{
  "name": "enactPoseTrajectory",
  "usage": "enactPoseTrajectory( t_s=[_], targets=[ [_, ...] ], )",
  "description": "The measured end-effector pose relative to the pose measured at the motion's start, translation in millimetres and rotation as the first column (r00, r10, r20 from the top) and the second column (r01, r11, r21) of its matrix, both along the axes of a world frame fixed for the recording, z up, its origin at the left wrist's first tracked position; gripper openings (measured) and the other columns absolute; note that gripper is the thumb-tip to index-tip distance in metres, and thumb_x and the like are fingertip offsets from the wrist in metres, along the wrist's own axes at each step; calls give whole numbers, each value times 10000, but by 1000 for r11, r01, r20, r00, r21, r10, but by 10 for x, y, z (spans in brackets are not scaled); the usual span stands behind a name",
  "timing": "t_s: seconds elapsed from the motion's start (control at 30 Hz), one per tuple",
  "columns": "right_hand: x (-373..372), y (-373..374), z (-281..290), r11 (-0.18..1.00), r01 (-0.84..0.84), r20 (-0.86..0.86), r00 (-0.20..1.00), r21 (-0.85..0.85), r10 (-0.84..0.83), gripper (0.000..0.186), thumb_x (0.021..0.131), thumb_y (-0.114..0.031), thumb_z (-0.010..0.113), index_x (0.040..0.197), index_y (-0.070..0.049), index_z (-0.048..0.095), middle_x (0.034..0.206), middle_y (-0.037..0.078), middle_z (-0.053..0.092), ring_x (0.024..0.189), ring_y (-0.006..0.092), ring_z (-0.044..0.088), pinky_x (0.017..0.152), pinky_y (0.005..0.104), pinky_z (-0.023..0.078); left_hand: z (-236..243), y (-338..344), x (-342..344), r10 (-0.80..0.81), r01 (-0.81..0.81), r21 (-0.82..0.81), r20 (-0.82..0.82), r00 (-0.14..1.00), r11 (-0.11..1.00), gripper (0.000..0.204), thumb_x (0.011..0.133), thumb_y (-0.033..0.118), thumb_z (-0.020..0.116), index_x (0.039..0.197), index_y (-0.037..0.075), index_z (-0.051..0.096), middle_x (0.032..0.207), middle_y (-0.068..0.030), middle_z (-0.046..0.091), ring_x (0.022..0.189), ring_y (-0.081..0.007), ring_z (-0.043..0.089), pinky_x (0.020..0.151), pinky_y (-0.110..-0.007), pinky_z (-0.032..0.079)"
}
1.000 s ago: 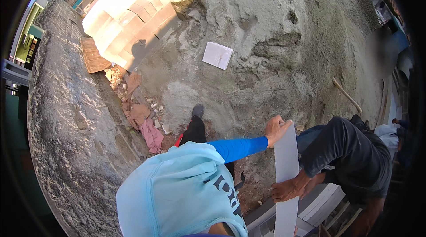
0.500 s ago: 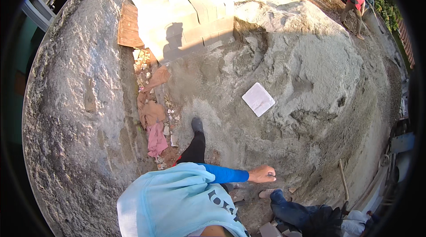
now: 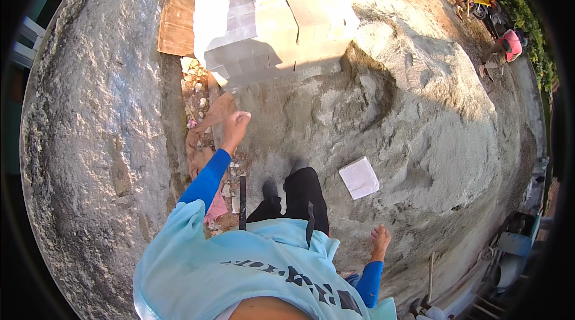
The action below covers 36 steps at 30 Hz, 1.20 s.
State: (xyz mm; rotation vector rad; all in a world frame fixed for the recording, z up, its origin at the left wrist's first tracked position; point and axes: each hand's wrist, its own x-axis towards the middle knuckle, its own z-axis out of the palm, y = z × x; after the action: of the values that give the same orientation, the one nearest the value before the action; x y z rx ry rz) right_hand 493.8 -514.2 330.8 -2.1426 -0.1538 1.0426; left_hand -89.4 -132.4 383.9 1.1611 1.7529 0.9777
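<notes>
Worker in lt. blue shirt (image 3: 251, 260) apparently approaches block stack (image 3: 272, 26) ahead, L hand (image 3: 235, 130) curled nearest stack, no load visible; R hand (image 3: 380, 241) farther from stack, grip unclear. White slab (image 3: 359, 177) lies off stack's near R corner. Lifting blocks'd prob. need opened fingers.

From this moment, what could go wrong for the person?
The left foot stands near the rubble strip and crumpled pink cloth; a sidestep might cause a stumble. The white slab lies low on the ground and could be tripped over. The left hand is bare, so the stacked blocks' edges might scrape it.
</notes>
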Motion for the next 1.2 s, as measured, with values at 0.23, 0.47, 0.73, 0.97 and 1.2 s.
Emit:
enactPoseTrajectory(
  t_s=[0.23, 0.47, 0.73, 0.97, 1.2],
  targets=[
    [-31, 2585, -953, 942, -253, -142, 964, -222, 225, 419, 952, -341, 670, 1135, 34, 641, 952, 137, 658, 711, 211, 653, 519, 338, 521, -240, 265, -156, 333, -242, -320, 271, 903, 916, 288, 938, 308, 694, 1081, 58, 702, 873, 29, 654, 760, -77, 599, 640, -236, 454],
    [-286, 6880, -1896, 757, -615, 21, 773, -220, 634, 303, 956, -320, 633, 854, -35, 639, 751, 82, 593, 592, 192, 537, 514, 389, 470, -276, 1304, -191, 527, -450, -395, 105, 844, 801, 202, 974, 269, 643, 997, 73, 688, 859, 9, 665, 764, -91, 633, 637, -262, 503],
    [-939, 10910, -765, 658, -720, 358, 688, 221, 632, 538, 994, -423, 622, 1230, 59, 651, 885, 109, 634, 758, 199, 594, 667, 399, 498, 204, 3732, -32, 417, -405, -103, 164, 894, 908, 226, 1000, 264, 656, 1076, 57, 702, 878, 42, 635, 783, -44, 573, 683, -223, 466],
    [-1096, 12017, -165, 845, -487, -7, 866, 218, 501, 792, 964, -616, 578, 1401, 43, 531, 1219, 185, 598, 914, 216, 564, 724, 374, 482, -96, 5779, -354, 354, -355, -40, -38, 935, 934, 599, 950, 428, 702, 1305, -40, 587, 1144, -209, 685, 1060, -251, 653, 910, -364, 511],
    [-1163, 13234, -116, 823, -473, -23, 863, 316, 505, 1035, 908, -750, 535, 1625, -73, 221, 1580, 276, 348, 1343, 371, 493, 1031, 485, 471, -698, 7657, -875, 386, -377, 83, -227, 894, 923, 860, 944, 568, 637, 1462, -80, 413, 1353, -371, 551, 1286, -449, 556, 1093, -458, 425]
  ],
)
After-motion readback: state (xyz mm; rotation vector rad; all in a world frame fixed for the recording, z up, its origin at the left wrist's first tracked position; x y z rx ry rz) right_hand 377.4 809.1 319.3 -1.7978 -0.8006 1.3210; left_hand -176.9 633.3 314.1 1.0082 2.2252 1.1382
